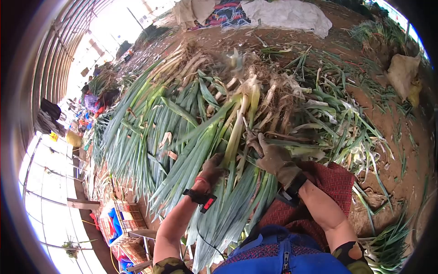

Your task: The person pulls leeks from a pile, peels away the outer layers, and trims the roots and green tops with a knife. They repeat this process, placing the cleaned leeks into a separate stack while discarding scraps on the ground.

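My gloved left hand (pixel 212 170) is closed around a large green onion (pixel 234 137), low on its pale stalk where the leaves begin. The roots of this onion point away from me, and its leaves trail back towards my lap. My right hand (pixel 277 160), also gloved, grips a small knife-like tool (pixel 252 139) with a thin metal tip, held close to the right side of the stalk. Its exact kind is hard to make out. Under and around both hands spreads a thick heap of green onions (pixel 173 109) with brown, soil-covered roots at the far end.
Stripped leaves (pixel 349 121) litter the brown ground (pixel 383 141) at right. A dark red cloth (pixel 331 182) covers my lap. Wicker baskets (pixel 130 214) stand at lower left, and white sheeting (pixel 287 17) lies at the far side. A sack (pixel 404 75) is at far right.
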Motion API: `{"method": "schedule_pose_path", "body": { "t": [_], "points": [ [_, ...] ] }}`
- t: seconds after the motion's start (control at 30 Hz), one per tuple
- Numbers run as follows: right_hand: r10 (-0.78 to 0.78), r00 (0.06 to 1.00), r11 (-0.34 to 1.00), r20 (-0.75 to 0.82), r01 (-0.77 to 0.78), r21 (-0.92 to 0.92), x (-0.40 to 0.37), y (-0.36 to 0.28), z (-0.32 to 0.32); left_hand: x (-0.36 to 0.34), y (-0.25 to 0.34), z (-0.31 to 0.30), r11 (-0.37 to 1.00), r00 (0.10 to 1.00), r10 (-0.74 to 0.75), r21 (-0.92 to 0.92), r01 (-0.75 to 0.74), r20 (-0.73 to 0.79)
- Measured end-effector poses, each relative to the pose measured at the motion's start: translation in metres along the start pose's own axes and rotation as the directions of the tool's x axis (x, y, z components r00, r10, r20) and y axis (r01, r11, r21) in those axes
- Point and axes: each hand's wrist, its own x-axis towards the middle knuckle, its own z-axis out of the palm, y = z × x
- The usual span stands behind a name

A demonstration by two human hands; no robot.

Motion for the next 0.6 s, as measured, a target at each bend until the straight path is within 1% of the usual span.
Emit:
{"method": "schedule_pose_path", "body": {
  "t": [0.07, 0.13, 0.17, 0.23, 0.27, 0.37, 0.43, 0.47, 0.57, 0.6],
  "points": [
    [0.009, 0.999, 0.999, 0.035, -0.011, 0.053, -0.001, -0.006, -0.008, 0.004, -0.003, 0.000, 1.000, 1.000, 0.006, -0.027, -0.006, 0.006],
    [-0.059, 0.989, 0.994, -0.132, 0.071, 0.089, 0.009, 0.005, -0.002, 0.005, -0.006, -0.002, 0.999, 1.000, 0.024, -0.049, -0.023, 0.017],
    [-0.093, 0.972, 0.988, -0.215, 0.117, 0.103, 0.014, 0.009, 0.001, 0.004, -0.008, -0.002, 0.999, 1.000, 0.018, -0.028, -0.018, -0.004],
    [-0.097, 0.975, 0.990, -0.199, 0.115, 0.078, 0.013, 0.003, -0.003, -0.005, 0.009, 0.002, 1.000, 0.999, 0.008, 0.017, -0.007, -0.043],
    [-0.097, 0.977, 0.992, -0.191, 0.111, 0.063, 0.012, 0.002, -0.005, -0.004, 0.008, 0.001, 1.000, 1.000, 0.007, -0.012, -0.007, -0.013],
    [-0.025, 0.997, 0.992, -0.073, 0.015, -0.123, 0.020, 0.014, 0.007, 0.003, -0.002, -0.005, 0.997, 0.997, 0.024, -0.078, -0.019, 0.070],
    [-0.057, 0.989, 0.996, -0.135, 0.047, -0.074, 0.021, 0.025, 0.013, 0.006, -0.008, -0.011, 0.995, 0.993, 0.045, -0.088, -0.036, 0.107],
    [-0.073, 0.984, 0.997, -0.163, 0.065, -0.048, 0.021, 0.029, 0.019, 0.007, -0.013, -0.012, 0.993, 0.994, 0.031, -0.115, -0.018, 0.109],
    [-0.039, 0.995, 0.998, 0.097, 0.033, 0.060, -0.024, -0.010, -0.019, 0.006, -0.008, -0.013, 0.981, 0.991, 0.001, -0.191, 0.024, 0.130],
    [-0.047, 0.996, 0.999, 0.070, 0.045, 0.027, -0.027, -0.006, -0.010, 0.005, -0.006, -0.015, 0.977, 0.990, 0.001, -0.211, 0.029, 0.141]
  ]
}}
